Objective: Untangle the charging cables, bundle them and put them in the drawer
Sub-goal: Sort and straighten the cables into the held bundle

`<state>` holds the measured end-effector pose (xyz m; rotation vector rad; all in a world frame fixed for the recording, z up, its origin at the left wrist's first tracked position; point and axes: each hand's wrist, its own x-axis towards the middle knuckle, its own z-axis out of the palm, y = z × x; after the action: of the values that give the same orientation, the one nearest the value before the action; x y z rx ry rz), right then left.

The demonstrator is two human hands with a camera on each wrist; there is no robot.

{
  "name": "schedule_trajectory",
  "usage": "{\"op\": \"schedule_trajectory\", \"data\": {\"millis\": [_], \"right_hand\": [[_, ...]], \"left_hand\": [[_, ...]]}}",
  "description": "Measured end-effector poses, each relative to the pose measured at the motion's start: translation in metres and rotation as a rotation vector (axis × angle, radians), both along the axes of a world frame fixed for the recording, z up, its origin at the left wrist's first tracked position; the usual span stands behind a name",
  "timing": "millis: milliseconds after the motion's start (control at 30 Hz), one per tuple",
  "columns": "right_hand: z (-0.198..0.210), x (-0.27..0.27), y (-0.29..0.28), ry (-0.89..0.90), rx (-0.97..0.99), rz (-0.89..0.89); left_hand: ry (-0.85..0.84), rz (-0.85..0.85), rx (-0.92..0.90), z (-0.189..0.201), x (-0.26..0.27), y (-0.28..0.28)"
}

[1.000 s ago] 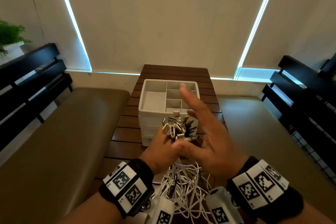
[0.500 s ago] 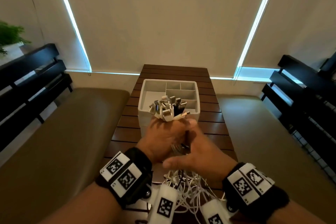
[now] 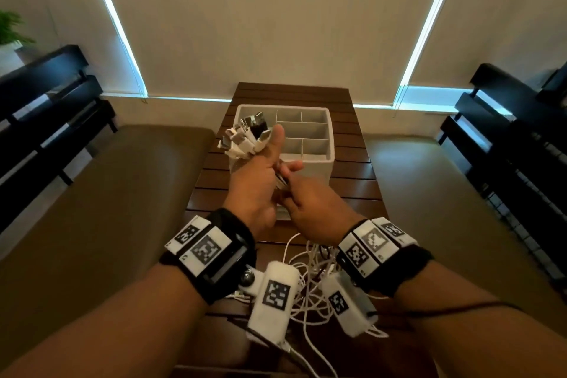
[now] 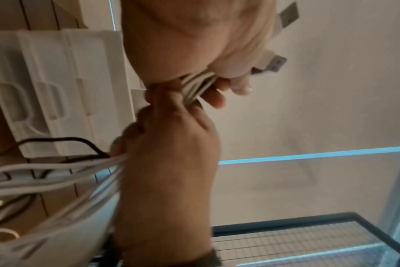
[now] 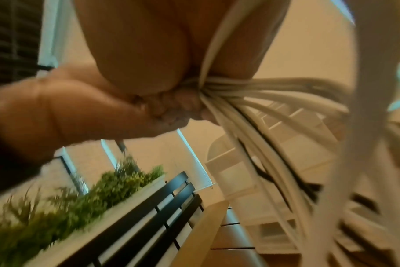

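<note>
Over the slatted worktop (image 3: 352, 193), bundling underway: cables (image 3: 310, 279) are clamped plug-ends-up in the left hand (image 3: 254, 181), gripped just below by the right hand (image 3: 313, 209); slack to be gathered next.

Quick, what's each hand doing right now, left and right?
Left hand: closed around the charging cables just below their plugs.
Right hand: closed around the same cables, lower down.
</note>
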<state>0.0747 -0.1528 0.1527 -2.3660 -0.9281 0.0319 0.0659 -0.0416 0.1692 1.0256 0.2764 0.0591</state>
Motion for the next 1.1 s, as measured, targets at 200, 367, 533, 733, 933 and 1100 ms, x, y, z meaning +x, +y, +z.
{"op": "schedule_trajectory", "data": {"millis": [200, 367, 533, 733, 933, 1100], "right_hand": [[0.011, -0.001, -0.016, 0.376, 0.144, 0.087], [0.013, -0.004, -0.024, 0.612, 0.142, 0.088], [-0.017, -0.001, -0.022, -0.107, -0.242, -0.037], [-0.012, -0.001, -0.032, 0.221, -0.055, 0.02], [0.001, -0.002, -0.021, 0.704, 0.151, 0.15], [-0.001, -0.011, -0.016, 0.862, 0.335, 0.141]], "left_hand": [[0.037, -0.065, -0.306, 0.007, 0.002, 0.008], [-0.011, -0.188, -0.445, 0.006, 0.005, 0.019], [0.235, 0.107, -0.322, 0.012, 0.007, 0.015], [0.061, 0.005, -0.35, 0.003, 0.007, 0.03], [-0.005, -0.186, -0.294, -0.005, -0.003, 0.016], [-0.02, -0.193, -0.267, 0.001, 0.0, 0.02]]}}
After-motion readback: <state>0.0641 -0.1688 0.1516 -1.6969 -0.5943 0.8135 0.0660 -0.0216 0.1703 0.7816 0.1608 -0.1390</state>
